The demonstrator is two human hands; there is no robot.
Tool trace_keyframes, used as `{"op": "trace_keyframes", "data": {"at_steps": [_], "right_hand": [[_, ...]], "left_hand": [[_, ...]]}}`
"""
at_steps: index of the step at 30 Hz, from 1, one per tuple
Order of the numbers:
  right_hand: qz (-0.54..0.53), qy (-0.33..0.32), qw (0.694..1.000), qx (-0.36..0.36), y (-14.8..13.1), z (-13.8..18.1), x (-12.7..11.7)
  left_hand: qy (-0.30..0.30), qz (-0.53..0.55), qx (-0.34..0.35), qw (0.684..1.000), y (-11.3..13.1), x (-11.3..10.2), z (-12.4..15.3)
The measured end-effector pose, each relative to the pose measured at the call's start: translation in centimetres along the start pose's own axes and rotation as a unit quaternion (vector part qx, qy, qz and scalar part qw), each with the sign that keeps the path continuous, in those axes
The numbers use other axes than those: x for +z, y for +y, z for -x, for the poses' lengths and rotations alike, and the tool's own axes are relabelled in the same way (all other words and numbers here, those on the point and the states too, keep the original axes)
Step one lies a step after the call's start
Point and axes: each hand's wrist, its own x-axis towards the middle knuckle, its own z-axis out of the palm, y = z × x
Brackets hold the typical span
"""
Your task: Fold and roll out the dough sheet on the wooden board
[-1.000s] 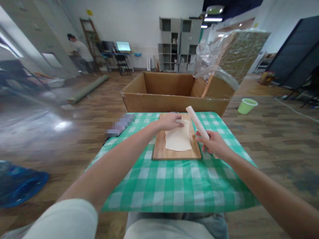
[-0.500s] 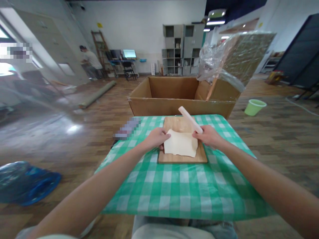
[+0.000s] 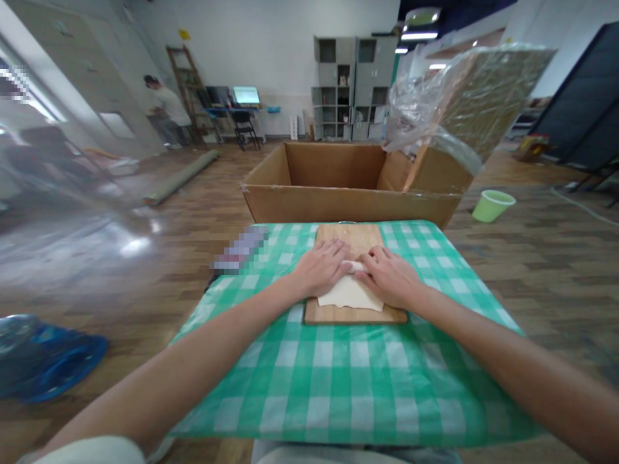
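Observation:
A pale sheet of dough (image 3: 352, 298) lies on a wooden cutting board (image 3: 355, 317). Across its far part rests a white rolling pin (image 3: 356, 267), with only its middle showing between my hands. My left hand (image 3: 323, 267) lies over the pin's left end, palm down and fingers stretched forward. On the other end is my right hand (image 3: 389, 276), its fingers curled over the pin. Both hands cover the dough's far corners.
A green checked tablecloth (image 3: 333, 386) covers the table, with a blurred-out flat object (image 3: 240, 250) at its left edge. Beyond stands a big cardboard box (image 3: 348, 203). A green bucket (image 3: 493, 206) is on the floor at right, and a person (image 3: 167, 109) stands far left.
The rolling pin, tilted up in my right hand before, now lies crosswise on the dough. My left hand has let go of the dough's edge and moved onto the pin.

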Motion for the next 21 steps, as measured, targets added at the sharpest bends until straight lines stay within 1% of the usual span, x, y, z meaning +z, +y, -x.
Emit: {"op": "trace_keyframes", "data": {"at_steps": [3,7,10,12,14,18,21], "right_hand": [[-0.019,0.017,1.000,-0.013,0.8,-0.1,1.1],[-0.047,0.002,0.998,-0.031,2.3,-1.5,1.9],[-0.047,-0.016,0.997,-0.059,3.3,-2.9,2.0],[-0.044,-0.034,0.996,-0.072,3.7,-3.4,2.0],[-0.039,-0.041,0.996,-0.071,3.5,-3.3,1.8],[-0.041,-0.030,0.998,-0.039,2.4,-1.8,1.4],[-0.054,-0.025,0.998,-0.030,2.1,-1.3,1.3]], "left_hand": [[-0.024,0.004,-0.003,1.000,-0.8,1.2,-0.6],[-0.059,0.021,0.008,0.998,-2.2,1.6,-2.0],[-0.070,0.029,-0.014,0.997,-3.1,2.0,-3.2],[-0.082,0.033,-0.017,0.996,-3.4,2.2,-3.7],[-0.086,0.028,-0.020,0.996,-3.2,2.2,-3.5],[-0.068,0.031,-0.045,0.996,-1.9,1.7,-1.8],[-0.063,0.039,-0.049,0.996,-1.3,1.3,-1.0]]}}
